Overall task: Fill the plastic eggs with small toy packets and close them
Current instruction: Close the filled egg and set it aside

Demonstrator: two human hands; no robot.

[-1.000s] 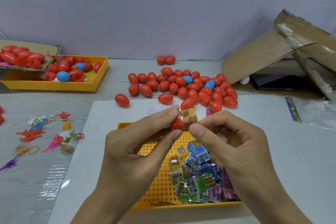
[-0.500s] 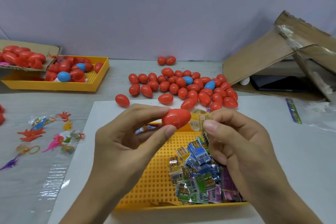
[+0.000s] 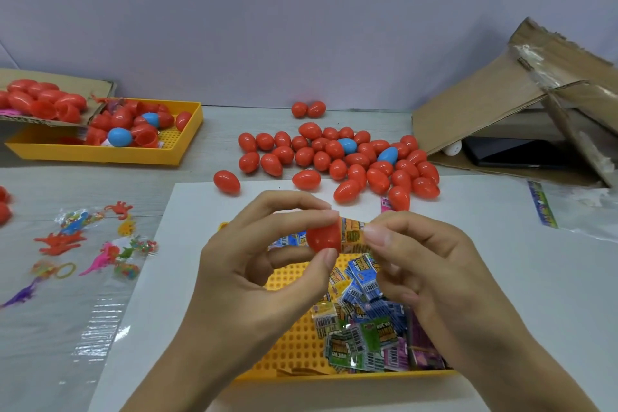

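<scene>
Far left: flat cardboard piece (image 3: 57, 84) carrying red egg shells, its edge overlapping a yellow perforated plastic tray (image 3: 100, 152) that holds more red shells and two blue ones. Below that, on the grey table (image 3: 50, 328): small rubbery toy creatures in clear wrappers (image 3: 97, 244), red, pink, purple and yellow, spread loose.

Centre: white sheet (image 3: 501, 278) lies on the table, second yellow perforated tray (image 3: 294, 344) sits on it, near edge towards the person. Right half of that tray holds a heap of small printed toy packets (image 3: 364, 331), blue, green, purple and orange.

Above the tray, left hand (image 3: 254, 264) pinches a red plastic egg half (image 3: 322, 237) between thumb below and index finger on top; other fingers curled loosely underneath. Open end of the half faces right. Right hand (image 3: 428, 271) pinches a rolled orange toy packet (image 3: 352, 234) with thumb and fingertips; the packet's left end sits at the mouth of the egg half, most of it outside. Whether it is partly inside cannot be told.

Behind the hands: pile of closed red plastic eggs (image 3: 337, 160) on the table with two blue ones mixed in, two more red eggs apart near the wall.

Far right: collapsed brown cardboard box (image 3: 495, 100) leaning over a dark flat device (image 3: 515, 152); clear plastic bag with a colourful strip (image 3: 543, 207) in front of it.
</scene>
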